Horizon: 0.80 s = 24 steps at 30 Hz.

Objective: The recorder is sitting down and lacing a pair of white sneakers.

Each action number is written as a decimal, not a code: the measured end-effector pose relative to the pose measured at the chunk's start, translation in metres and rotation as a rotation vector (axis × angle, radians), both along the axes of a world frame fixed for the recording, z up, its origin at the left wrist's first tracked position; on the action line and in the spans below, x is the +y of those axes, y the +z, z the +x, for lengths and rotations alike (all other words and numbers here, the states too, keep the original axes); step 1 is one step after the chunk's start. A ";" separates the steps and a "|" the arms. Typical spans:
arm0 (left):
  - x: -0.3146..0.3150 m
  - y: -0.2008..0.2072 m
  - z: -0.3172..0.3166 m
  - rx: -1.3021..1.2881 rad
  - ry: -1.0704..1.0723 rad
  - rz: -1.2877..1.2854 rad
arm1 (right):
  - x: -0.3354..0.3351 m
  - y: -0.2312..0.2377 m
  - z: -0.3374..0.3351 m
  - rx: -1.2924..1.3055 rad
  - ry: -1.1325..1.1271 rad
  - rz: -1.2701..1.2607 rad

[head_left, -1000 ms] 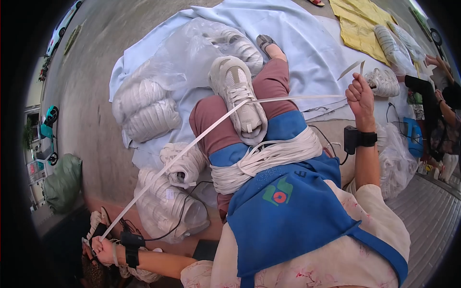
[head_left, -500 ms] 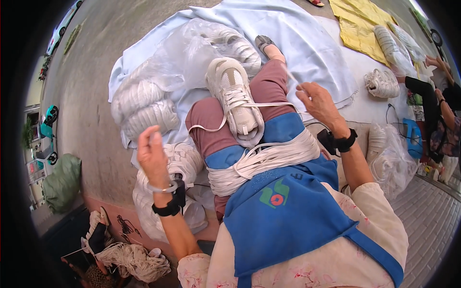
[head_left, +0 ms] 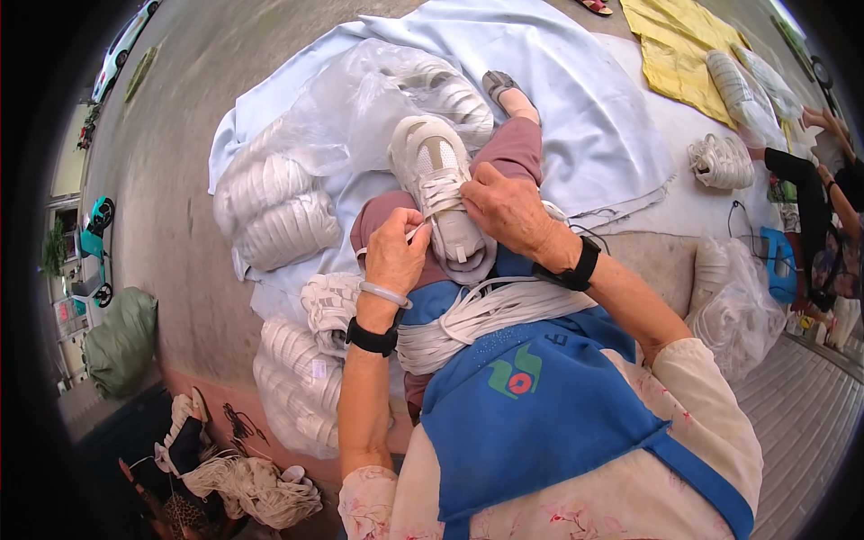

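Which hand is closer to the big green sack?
Left. The left hand, at the left side of the shoe, is well right of the green sack; the right hand, across the shoe, is farther still.

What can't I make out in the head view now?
Head view, right hand: its own back hides its fingertips, so its grip on the shoelace is unclear.
Head view, green sack: opaque sides hide any contents.
Head view, co-worker at right: partly cut off by the picture's edge.

Beige-and-white sneaker (head_left: 444, 200), partly laced, toe outward, between the knees (head_left: 374, 214).
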<state>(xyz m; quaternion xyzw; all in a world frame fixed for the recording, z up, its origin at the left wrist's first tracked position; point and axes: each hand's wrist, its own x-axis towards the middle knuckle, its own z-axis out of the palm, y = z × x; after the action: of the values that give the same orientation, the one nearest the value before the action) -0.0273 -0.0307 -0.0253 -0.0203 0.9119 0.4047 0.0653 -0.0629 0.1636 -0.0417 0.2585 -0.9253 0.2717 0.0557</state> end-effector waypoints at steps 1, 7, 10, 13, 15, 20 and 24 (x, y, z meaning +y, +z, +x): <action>-0.002 -0.002 0.001 0.005 -0.012 0.012 | -0.002 0.000 0.001 0.000 0.003 0.001; -0.002 -0.005 0.002 0.031 -0.008 -0.100 | -0.010 -0.009 -0.008 -0.040 -0.015 -0.179; -0.001 -0.008 0.003 0.055 -0.034 -0.143 | 0.003 -0.009 -0.031 -0.633 -0.001 -0.286; -0.003 -0.010 0.005 0.164 -0.073 -0.208 | -0.001 -0.017 -0.030 -0.104 0.248 0.062; -0.011 -0.006 0.005 0.163 -0.083 -0.256 | -0.005 -0.020 -0.023 -0.059 0.191 0.033; -0.018 0.014 0.006 0.234 -0.127 -0.377 | 0.006 -0.034 -0.016 -0.191 -0.113 -0.089; -0.013 0.024 0.005 0.260 -0.126 -0.399 | 0.023 -0.016 -0.015 -0.348 -0.102 -0.228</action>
<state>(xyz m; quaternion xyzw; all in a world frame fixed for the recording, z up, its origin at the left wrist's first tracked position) -0.0227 -0.0441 -0.0010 0.0764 0.9739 0.2112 -0.0330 -0.0783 0.1864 -0.0581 0.1523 -0.8962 0.4121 -0.0622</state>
